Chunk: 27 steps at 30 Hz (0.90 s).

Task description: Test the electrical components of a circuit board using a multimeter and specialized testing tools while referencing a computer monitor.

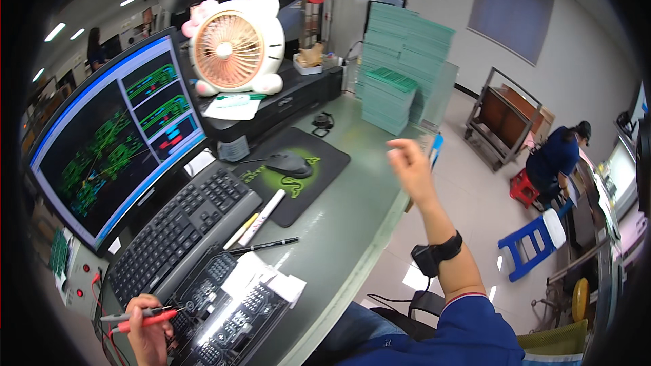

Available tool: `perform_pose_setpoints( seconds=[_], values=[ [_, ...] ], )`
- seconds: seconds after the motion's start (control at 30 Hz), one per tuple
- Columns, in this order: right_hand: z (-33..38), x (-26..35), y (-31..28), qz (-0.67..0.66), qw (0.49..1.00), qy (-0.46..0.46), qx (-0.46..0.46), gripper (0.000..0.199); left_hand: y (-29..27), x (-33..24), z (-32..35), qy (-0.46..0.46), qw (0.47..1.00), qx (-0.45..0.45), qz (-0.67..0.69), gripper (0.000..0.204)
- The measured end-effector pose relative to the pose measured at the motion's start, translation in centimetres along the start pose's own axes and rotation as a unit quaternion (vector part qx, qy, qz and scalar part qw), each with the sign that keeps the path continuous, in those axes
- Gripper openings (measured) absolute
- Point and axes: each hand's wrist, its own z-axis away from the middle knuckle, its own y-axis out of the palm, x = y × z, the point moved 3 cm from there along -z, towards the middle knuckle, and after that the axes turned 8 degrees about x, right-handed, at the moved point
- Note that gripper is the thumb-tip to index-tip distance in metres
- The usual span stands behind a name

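My left hand (149, 336) is closed around two test probes, a red probe (144, 322) and a dark grey probe (132, 314), both with thin leads. Their tips point over dark circuit boards (239, 329) at the desk's near left. White paper pieces (261, 278) lie on the boards' far edge. Out to the right, my right hand (412, 168) is raised near the desk edge, its fingers loosely bent and slightly blurred, with nothing visible in them. A black band with a small box (437, 254) is strapped on that forearm, and a cable hangs from it.
A keyboard (183, 230), a monitor (122, 142), a mouse (288, 164) on a black mat (325, 163), and pens (261, 217) crowd the left. Behind stand a cat-shaped fan (237, 47) and green board stacks (407, 47). Another person (553, 163) sits far right near a blue stool (529, 244).
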Motion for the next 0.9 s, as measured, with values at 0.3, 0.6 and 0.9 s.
perform_pose_setpoints(
  seconds=[0.3,0.6,0.9],
  values=[
    [3.9,-28.0,-5.5,-0.127,0.906,0.363,-0.178,0.027,0.4,-0.8,0.2,-0.073,0.997,0.01,0.021,0.036],
    [3.4,-30.8,-7.8,-0.203,0.91,0.309,-0.186,0.034,0.2,-0.6,0.2,-0.056,0.996,0.065,0.023,0.034],
    [5.3,-29.3,-11.9,-0.214,0.901,0.351,-0.138,0.027,0.0,-0.1,-0.1,-0.047,0.998,0.033,-0.015,0.034]
  ],
)
